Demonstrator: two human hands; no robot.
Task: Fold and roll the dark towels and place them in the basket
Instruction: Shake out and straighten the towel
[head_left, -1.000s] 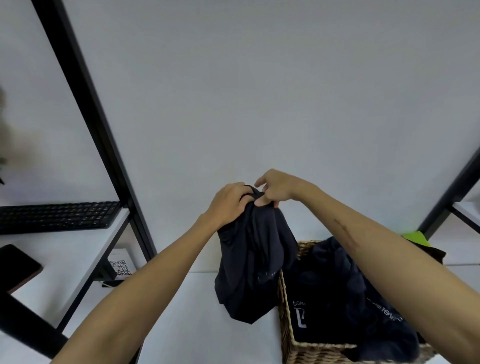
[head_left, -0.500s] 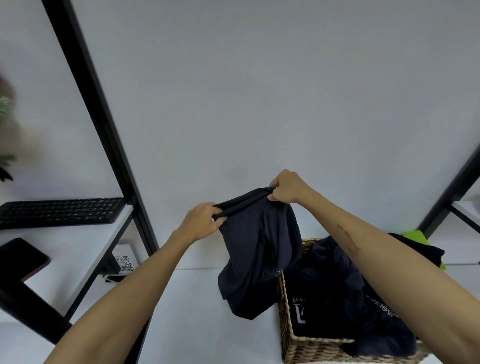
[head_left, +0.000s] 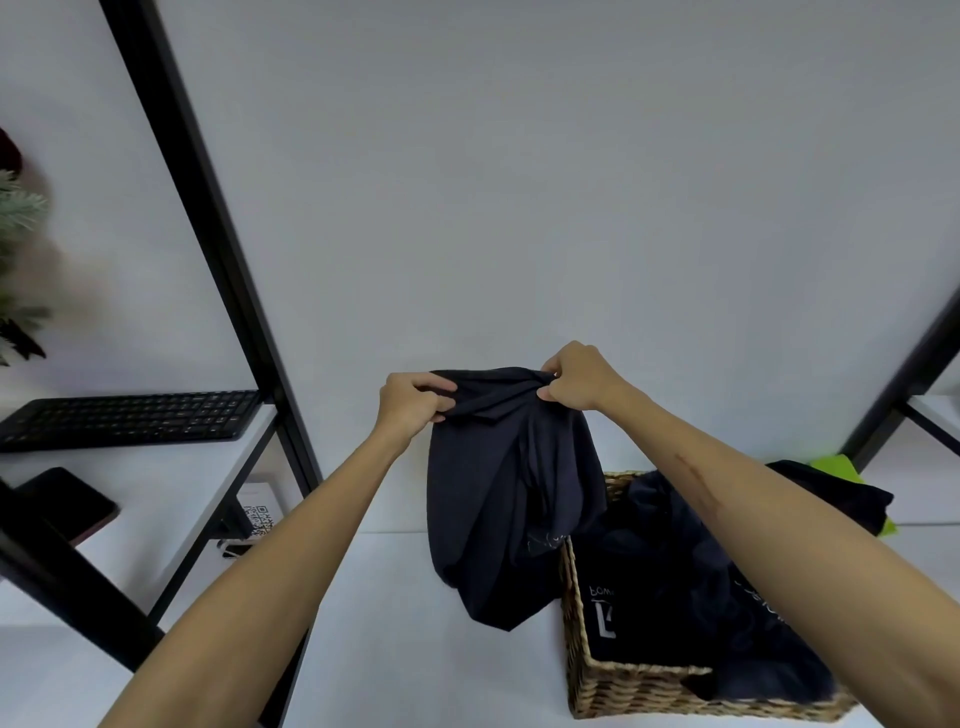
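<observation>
We hold both arms stretched forward and raised, forearms bare. Our left hand (head_left: 413, 402) curls its fingers and thumb into a pinch at chest height. Our right hand (head_left: 574, 379) sits slightly higher and just beside it, knuckles up, its fingers bunched in a matching pinch.

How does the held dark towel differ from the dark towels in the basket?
The held towel hangs in the air, pinched along its top edge by the left hand and right hand; the basket towels lie crumpled in the wicker basket. The held towel is partly spread; the basket towels are heaped. Both are dark and unfolded.
</observation>
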